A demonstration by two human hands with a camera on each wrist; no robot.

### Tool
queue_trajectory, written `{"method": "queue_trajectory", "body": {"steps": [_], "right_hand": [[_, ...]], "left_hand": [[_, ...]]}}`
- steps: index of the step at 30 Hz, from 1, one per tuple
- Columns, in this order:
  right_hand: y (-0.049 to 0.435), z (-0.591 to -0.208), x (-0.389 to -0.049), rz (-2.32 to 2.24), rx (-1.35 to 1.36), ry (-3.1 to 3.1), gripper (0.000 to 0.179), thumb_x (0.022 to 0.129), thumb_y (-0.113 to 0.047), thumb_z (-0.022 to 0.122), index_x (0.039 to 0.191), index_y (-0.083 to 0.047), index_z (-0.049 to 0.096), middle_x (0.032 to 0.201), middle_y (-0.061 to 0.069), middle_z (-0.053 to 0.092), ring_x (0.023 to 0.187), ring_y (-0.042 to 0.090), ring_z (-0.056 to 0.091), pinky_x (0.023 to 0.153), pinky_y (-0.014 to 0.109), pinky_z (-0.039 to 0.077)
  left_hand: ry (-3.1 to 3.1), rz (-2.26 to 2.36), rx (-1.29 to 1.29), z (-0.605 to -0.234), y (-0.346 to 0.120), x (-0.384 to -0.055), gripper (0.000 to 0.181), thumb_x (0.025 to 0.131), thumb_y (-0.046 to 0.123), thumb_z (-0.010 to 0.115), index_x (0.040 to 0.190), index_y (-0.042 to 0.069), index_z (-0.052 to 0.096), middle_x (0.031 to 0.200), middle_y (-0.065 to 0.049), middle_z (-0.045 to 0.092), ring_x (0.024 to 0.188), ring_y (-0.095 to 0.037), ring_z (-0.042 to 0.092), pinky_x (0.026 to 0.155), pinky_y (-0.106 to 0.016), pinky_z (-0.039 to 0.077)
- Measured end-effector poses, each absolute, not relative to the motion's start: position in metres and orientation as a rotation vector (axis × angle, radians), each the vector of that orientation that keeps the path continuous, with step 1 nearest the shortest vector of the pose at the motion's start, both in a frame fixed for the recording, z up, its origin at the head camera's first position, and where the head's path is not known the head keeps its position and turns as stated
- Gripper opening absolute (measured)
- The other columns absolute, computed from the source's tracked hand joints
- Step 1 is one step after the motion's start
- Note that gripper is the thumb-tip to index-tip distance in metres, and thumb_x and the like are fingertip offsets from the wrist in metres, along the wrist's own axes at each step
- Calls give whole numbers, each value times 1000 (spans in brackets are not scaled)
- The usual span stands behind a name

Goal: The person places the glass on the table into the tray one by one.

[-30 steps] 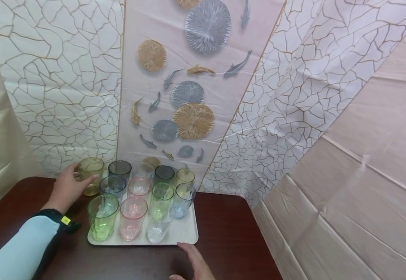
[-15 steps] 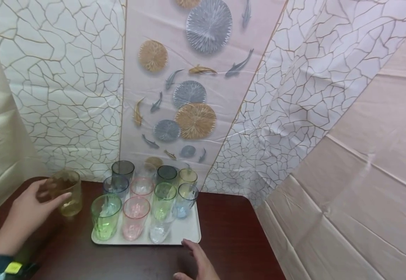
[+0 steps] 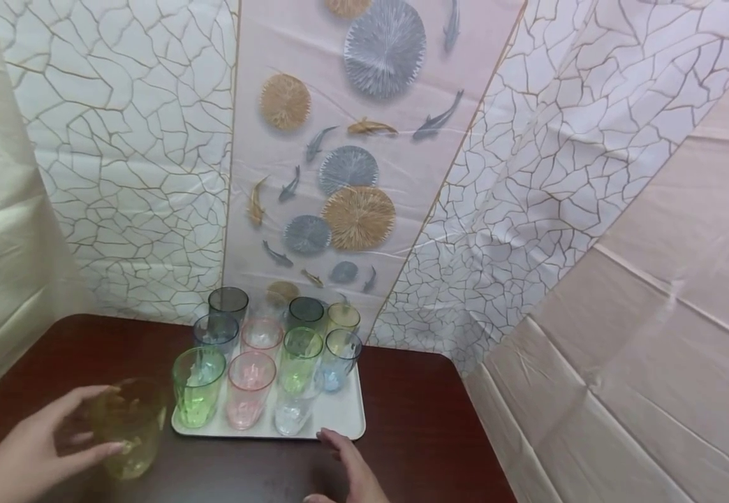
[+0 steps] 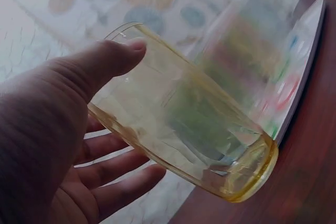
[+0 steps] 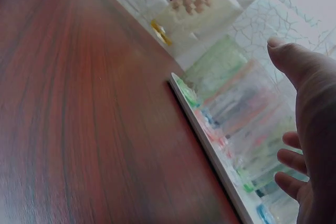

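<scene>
My left hand (image 3: 38, 447) grips a clear yellow tumbler (image 3: 133, 426) between thumb and fingers, left of the white tray (image 3: 344, 412). In the left wrist view the tumbler (image 4: 205, 124) tilts, its thick amber base away from the palm and the thumb near its rim. My right hand (image 3: 355, 471) is at the tray's front right edge, fingers relaxed, holding nothing. Standing on the tray are several tinted tumblers, among them a green tumbler (image 3: 197, 388) at the front left corner, a pink tumbler (image 3: 251, 391) beside it and a clear tumbler (image 3: 292, 416).
A dark red-brown wooden table (image 3: 427, 419) carries the tray. Farther back on the tray are a grey tumbler (image 3: 228, 302) and a small yellow tumbler (image 3: 343, 318). Patterned cloth (image 3: 358, 140) hangs behind, and a beige cloth (image 3: 622, 363) hangs at the right.
My left hand has carried the yellow tumbler from the tray's back left corner, first leftward, then toward me. The right hand stays about where it was; the other tumblers have not moved.
</scene>
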State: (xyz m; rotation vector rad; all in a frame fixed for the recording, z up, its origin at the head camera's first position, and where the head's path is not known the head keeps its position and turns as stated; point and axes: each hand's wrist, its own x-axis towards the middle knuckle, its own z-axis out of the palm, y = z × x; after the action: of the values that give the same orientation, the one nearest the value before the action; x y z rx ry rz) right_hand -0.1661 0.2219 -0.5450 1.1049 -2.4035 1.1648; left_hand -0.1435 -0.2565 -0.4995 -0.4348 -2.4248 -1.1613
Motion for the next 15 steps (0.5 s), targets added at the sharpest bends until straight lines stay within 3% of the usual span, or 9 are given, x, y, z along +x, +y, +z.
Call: {"method": "queue_trajectory", "body": {"steps": [2,9,15], "right_hand": [[218,-545,-168,1200,1166,-2379,92,82,-18,88,158,-6,38,149,11,55,134,22,53,104,39,52],[195,-537,-178,1299,1523,-2204,93,87,-20,80,157,9,26,149,27,49,140,28,47,106,42,51],[176,-537,-173,1468,1553,-2185,92,88,-13,77,161,3,23,152,23,48,140,26,47,109,40,49]], "left_hand": [[-2436,-1179,-511,-499,-240,-141,78,68,21,96,134,5,59,113,-13,69,92,4,66,67,-23,62],[-2337,-1463,-930,-515,-171,-145,77,76,26,92,141,9,55,126,0,66,106,-3,66,75,-31,64],[-2252,-1746,-1249,-520,-126,-152,76,83,19,89,146,5,49,136,-6,59,115,-7,64,79,-34,64]]}}
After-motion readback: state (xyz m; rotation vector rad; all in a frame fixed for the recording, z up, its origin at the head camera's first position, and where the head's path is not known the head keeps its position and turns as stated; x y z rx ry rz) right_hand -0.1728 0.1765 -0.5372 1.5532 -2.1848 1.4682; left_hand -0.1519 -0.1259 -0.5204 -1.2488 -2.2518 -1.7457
